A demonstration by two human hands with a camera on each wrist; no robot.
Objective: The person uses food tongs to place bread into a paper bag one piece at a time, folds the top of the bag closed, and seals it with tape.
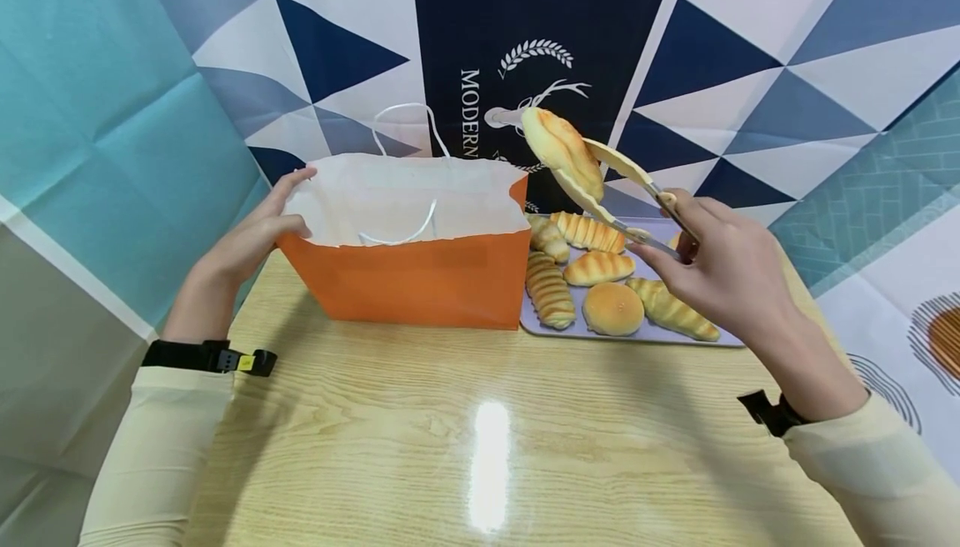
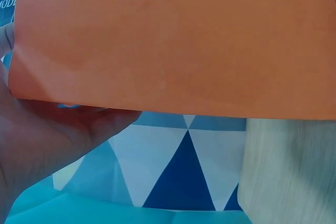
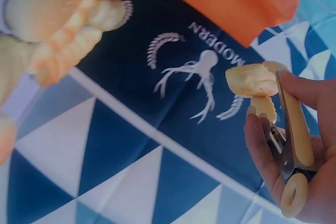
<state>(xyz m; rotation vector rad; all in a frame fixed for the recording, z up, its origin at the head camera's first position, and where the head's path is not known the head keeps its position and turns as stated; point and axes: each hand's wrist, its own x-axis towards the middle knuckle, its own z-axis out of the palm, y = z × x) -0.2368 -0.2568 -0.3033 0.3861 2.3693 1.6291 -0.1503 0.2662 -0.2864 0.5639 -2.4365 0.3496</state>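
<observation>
An orange paper bag [image 1: 420,280] with a white inside and white cord handles stands with its mouth spread. At its left end, my left hand [image 1: 258,230] grips the rim, thumb over the near edge; the left wrist view shows this hand [image 2: 58,135] against the bag's orange side [image 2: 173,40]. My right hand [image 1: 727,263] squeezes a pair of tongs [image 1: 637,176] with cream tips. Between those tips a bread roll [image 1: 562,151] is held in the air, up and to the right of the bag's mouth. The right wrist view also shows the tongs [image 3: 295,124] in my fingers.
A lilac tray [image 1: 536,326] right beside the bag carries several breads, among them a round bun [image 1: 613,309] and a ridged roll [image 1: 550,290]. The wooden table [image 1: 375,430] reaches toward me. Behind stands a patterned cloth [image 1: 352,38].
</observation>
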